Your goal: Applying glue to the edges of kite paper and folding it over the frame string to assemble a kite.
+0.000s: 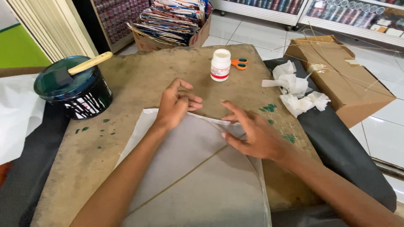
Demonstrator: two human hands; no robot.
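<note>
A white paper kite (198, 176) with thin stick spars lies flat on a brown board (139, 80). My left hand (176, 104) presses down on the kite's upper corner, fingers curled against the paper edge. My right hand (252, 132) rests on the kite's right edge with fingers spread, touching the paper near where a curved stick runs. Neither hand grips anything. A white glue bottle (220, 65) stands upright beyond the hands, with orange-handled scissors (239, 63) just behind it.
A dark paint can (75, 90) with a wooden-handled brush (90, 63) sits at the left. Crumpled white paper scraps (296, 90) lie on black cloth at the right, beside a cardboard box (341, 80). A box of stacked coloured sheets (170, 21) stands behind the board.
</note>
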